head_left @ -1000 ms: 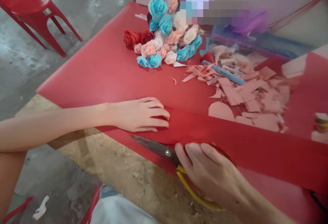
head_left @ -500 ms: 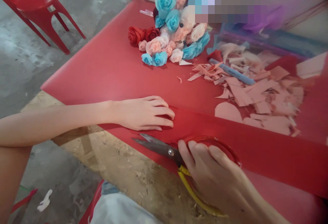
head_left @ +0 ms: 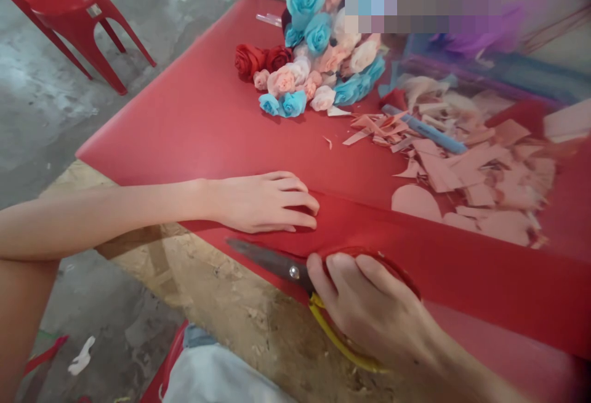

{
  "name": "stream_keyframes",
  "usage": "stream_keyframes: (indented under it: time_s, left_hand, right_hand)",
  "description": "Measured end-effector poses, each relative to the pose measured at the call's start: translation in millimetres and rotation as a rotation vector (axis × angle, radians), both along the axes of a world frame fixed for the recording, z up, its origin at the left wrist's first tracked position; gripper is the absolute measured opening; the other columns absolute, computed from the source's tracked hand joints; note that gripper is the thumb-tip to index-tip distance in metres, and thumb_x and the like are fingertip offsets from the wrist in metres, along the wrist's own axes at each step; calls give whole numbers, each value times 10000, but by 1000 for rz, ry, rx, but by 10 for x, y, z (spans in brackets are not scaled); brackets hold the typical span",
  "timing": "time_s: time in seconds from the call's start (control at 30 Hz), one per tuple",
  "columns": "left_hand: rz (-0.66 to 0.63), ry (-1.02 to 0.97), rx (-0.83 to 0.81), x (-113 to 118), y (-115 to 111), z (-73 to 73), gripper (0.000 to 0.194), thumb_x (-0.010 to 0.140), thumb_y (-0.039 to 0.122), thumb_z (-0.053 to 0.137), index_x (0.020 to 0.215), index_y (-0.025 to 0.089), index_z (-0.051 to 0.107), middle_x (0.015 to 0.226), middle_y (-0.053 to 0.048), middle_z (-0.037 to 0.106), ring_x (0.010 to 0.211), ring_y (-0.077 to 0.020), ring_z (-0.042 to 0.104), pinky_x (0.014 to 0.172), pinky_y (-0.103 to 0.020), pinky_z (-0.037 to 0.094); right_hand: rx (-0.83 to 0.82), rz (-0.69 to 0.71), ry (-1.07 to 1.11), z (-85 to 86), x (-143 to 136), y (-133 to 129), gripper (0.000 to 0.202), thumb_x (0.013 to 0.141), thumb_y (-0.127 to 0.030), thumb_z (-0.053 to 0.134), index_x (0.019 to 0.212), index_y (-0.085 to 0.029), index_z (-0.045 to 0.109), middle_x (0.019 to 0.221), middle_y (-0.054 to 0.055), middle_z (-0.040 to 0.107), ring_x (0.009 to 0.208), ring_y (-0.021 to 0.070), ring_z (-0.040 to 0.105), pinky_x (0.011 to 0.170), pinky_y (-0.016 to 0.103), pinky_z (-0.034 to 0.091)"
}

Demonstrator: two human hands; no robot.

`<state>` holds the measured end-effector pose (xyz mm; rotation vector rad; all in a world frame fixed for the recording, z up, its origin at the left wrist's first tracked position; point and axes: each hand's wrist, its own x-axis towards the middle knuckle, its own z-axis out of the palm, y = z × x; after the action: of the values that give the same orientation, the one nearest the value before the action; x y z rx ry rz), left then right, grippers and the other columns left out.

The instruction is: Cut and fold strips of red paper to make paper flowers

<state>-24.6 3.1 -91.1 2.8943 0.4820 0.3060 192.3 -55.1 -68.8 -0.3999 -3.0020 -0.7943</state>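
A: What are the hands up to?

B: The right hand [head_left: 364,286] is wrapped round the scissors [head_left: 272,258]. The left hand [head_left: 268,203] lies palm down, fingers a bit spread, holding nothing. It rests on the red strip [head_left: 452,267].

A: Where is that strip?

B: On the red cover [head_left: 184,126], over toward the near edge of the worktop [head_left: 221,289]. The scissors are there too, and their yellow handle sticks out over the bare wood by that edge.

A: How would you do this cutting bit well?

B: I'd press the strip down hard so it can't slide or bunch up. Then I'd make slow, smooth snips along one straight line. And I'd mind those fingers! The blades are just beside the left hand, so I'd move it a little toward the far edge first.

A: Are the blades biting the strip?

B: I can't tell. They look pressed together, or almost.

A: Which way do the scissors point?

B: The tips point to the left side of the worktop. The handles are at the right hand's end.

A: And the strip?

B: It's long and thin. Its long way goes from the left hand out of view toward the right side. The scissors lie nearly along it, not across. The hand hides its left end.
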Motion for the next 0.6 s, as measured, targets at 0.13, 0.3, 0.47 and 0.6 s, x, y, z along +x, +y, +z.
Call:
stream_keyframes:
  time_s: [0.13, 0.3, 0.47, 0.6]
  left_hand:
    - [9, 8, 2, 6, 1, 7, 345, 944, 225, 301, 1154, 143, 562, 1181, -98, 569, 1097, -226, 467, 1006, -378, 323]
    - [13, 12, -20, 6, 0, 18, 327, 932, 201, 325, 1147, 162, 567, 1169, -96, 579, 1093, -221, 474, 1010, -379, 324]
    - [13, -11, -32, -14, -18, 15, 318, 922, 169, 328, 1119, 157, 577, 1176, -106, 574, 1100, -221, 478, 1017, -396, 321]
    - [20, -6, -21, -32, -23, 36, 325, 916, 151, 320, 1130, 153, 564, 1167, -112, 578, 1086, -225, 491, 1008, -417, 327]
  right_hand:
    - [-63, 66, 0, 69, 64, -73, 337, 758, -97, 347, 896, -143, 652, 609, 30, 527, 613, 160, 413, 711, 286, 324]
    - [-126, -75, 57, 85, 303, -184, 330, 762, -51, 347, 930, -143, 616, 613, 29, 584, 588, 161, 470, 673, 304, 348]
    - [-12, -387, 286, 273, 584, 63, 275, 838, -138, 353, 837, -101, 626, 516, 37, 534, 504, 174, 464, 512, 301, 320]
    - [-77, -684, 428, 454, 881, 510, 257, 820, -239, 434, 838, -105, 653, 571, 70, 602, 506, 166, 513, 459, 253, 326]
